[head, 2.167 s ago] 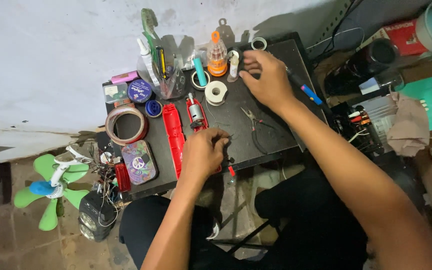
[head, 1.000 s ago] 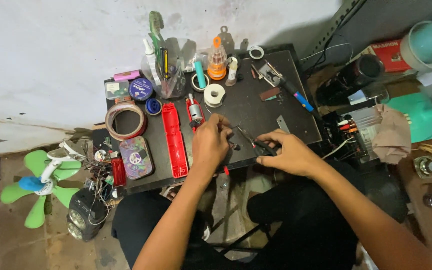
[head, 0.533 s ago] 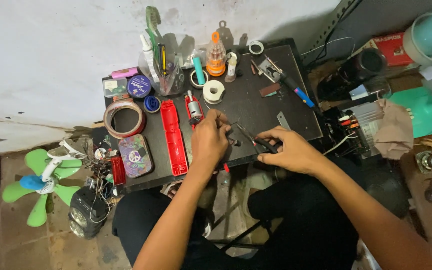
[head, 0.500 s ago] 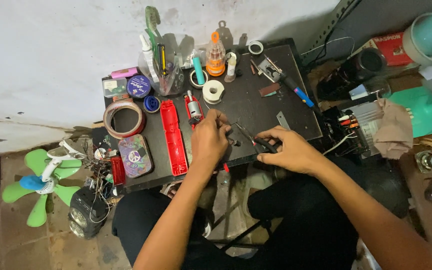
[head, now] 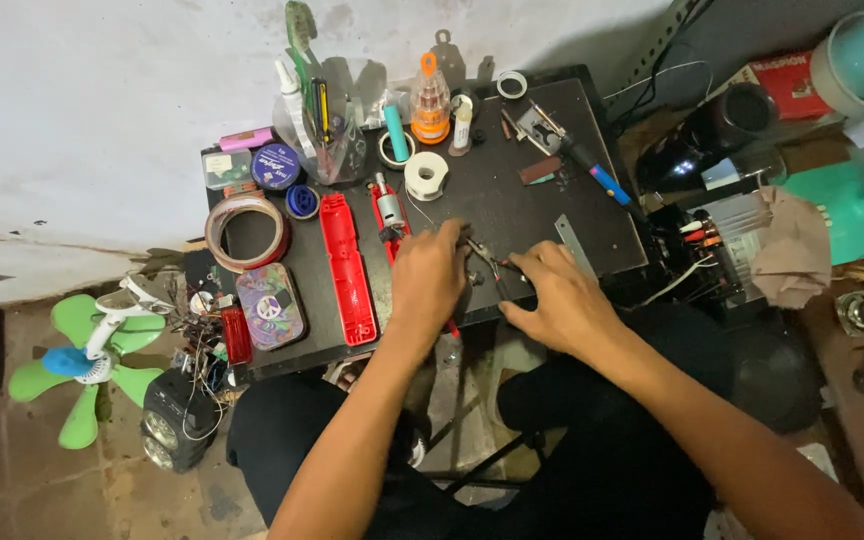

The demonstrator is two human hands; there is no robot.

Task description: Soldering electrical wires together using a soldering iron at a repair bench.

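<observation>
Pliers now sit pinched in the right hand near the desk's front edge, where earlier that hand reached to the far edge. Left hand stays curled over a small part beside them; its grip is hidden.

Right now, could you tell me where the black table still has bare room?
Bare table lies between the white tape roll and the soldering iron. The back-left corner is crowded around the clear cup; both hands fill the front edge.
</observation>
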